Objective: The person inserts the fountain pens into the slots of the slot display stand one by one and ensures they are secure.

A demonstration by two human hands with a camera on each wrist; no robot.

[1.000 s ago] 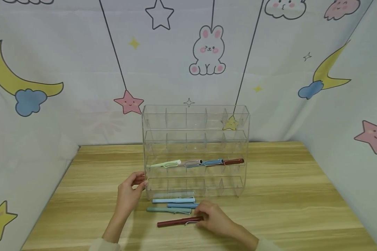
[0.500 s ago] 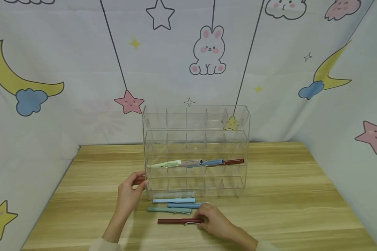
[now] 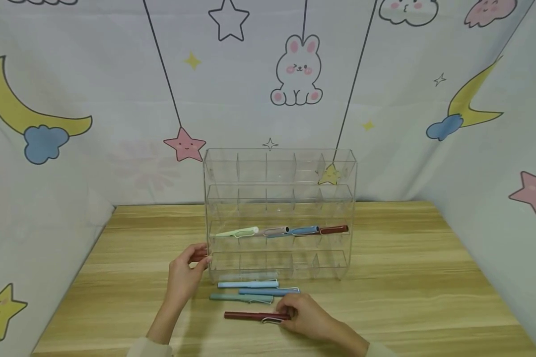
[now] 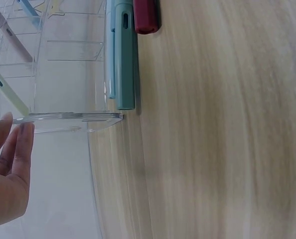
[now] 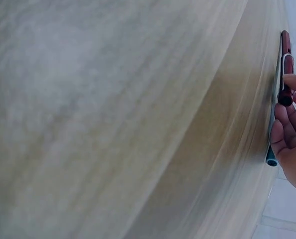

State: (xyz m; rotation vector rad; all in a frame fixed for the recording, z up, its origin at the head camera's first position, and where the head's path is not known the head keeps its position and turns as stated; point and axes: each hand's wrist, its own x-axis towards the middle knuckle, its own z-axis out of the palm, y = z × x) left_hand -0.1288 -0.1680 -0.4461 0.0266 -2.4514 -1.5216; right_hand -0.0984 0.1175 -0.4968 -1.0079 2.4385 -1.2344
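Note:
In the head view my left hand (image 3: 184, 277) holds the left side panel of a clear acrylic rack (image 3: 279, 148). The left wrist view shows the thumb and fingers pinching the panel's edge (image 4: 68, 116). My right hand (image 3: 308, 317) pinches the clip end of a dark red pen (image 3: 245, 315), which lies nearly level at the table's front. In the right wrist view, thumb and fingers are at that pen's (image 5: 286, 64) end. Between pen and rack lie a light blue pen (image 3: 245, 284), a blue pen (image 3: 268, 292) and a green pen (image 3: 236, 297).
Several capped pens rest across one lower tier of the rack: pale green (image 3: 238, 232), greyish pink (image 3: 274, 231), blue (image 3: 304, 230) and brownish red (image 3: 334, 229). The rack stands on a wood-grain table (image 3: 406, 277). A printed white curtain (image 3: 116, 99) closes off the back and sides.
The dark red pen has turned from a slant to nearly level in my right hand. That hand has shifted slightly down, uncovering the blue pen's clip end. My left hand keeps its hold.

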